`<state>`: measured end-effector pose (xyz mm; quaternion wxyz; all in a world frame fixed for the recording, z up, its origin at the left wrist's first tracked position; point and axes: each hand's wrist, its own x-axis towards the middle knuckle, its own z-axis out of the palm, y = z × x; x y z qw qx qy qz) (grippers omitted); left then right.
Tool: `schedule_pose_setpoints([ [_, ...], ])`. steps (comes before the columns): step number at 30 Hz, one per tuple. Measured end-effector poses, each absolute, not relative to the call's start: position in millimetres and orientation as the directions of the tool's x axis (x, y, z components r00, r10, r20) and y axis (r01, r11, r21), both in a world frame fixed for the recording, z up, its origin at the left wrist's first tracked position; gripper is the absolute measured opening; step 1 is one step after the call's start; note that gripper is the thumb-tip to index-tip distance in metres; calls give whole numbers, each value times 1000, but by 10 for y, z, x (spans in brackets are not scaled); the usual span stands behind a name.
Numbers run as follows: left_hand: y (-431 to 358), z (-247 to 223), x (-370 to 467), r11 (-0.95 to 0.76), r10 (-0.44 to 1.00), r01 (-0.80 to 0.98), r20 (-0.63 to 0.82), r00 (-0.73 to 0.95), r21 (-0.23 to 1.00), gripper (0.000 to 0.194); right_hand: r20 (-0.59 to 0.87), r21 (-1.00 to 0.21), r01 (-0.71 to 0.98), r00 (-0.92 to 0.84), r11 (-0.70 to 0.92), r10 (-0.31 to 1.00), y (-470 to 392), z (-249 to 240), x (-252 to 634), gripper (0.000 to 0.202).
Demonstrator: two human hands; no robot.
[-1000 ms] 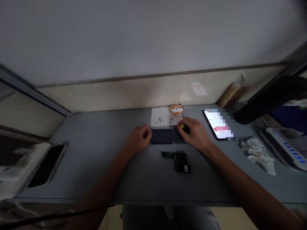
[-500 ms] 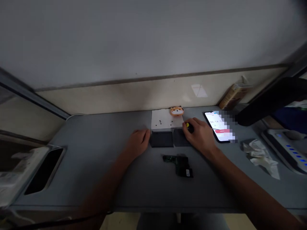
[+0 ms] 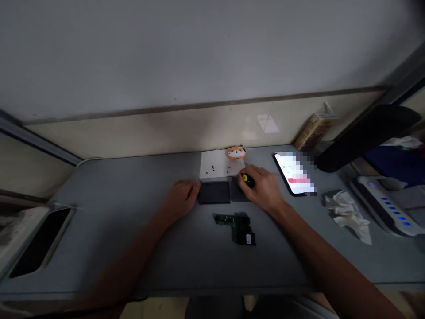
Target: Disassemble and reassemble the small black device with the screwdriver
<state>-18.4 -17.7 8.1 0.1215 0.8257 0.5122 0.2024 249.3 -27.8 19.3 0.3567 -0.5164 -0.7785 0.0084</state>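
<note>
Right grip [image 3: 263, 188] clasps yellow-ended black tool [image 3: 249, 180]; dark panel [image 3: 214, 193] just right of left grip [image 3: 182, 196], whose hold cannot be told.

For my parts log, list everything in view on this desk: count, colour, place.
Flat rectangular panels: two, dark, mid-desk
Irregular circuit board: one, green-black, nearer than panels
Rectangular paper sheet: one, white, behind panels
Tiny parts: about six, black, on sheet
Rounded animal-face item: one, orange-white, sheet's right rear
Round-ended tool: one, black-yellow, by right panel
Lit phone: one, white screen, right
Crumpled tissue: one, white, right
Leaning box: one, brown, right rear
Thick cylinder: one, black, far right
Oblong device: one, white, far right
Pale-framed device: one, black screen, far left
Thin cable: one, white, left rear
Left grip: one, bare, by left panel
Right grip: one, bare, around tool
</note>
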Motion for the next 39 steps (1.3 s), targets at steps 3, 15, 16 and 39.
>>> schedule_pose_setpoints([
  [3, -188, 97, -171, -451, 892, 788, 215, 397, 418, 40, 507, -344, 828, -233, 442, 830, -257, 167, 2502, 21],
  [15, -192, 118, -174, -487, 873, 775, 223, 433, 403, 38, 443, -317, 813, -329, 489, 834, -250, 197, 2524, 19],
  [16, -190, 115, -176, -487, 873, 774, 228, 431, 404, 38, 442, -316, 809, -336, 495, 832, -246, 201, 2529, 19],
  [39, -197, 131, -132, -485, 874, 766, 254, 414, 421, 32, 410, -348, 722, -457, 598, 789, -212, 250, 2627, 19],
])
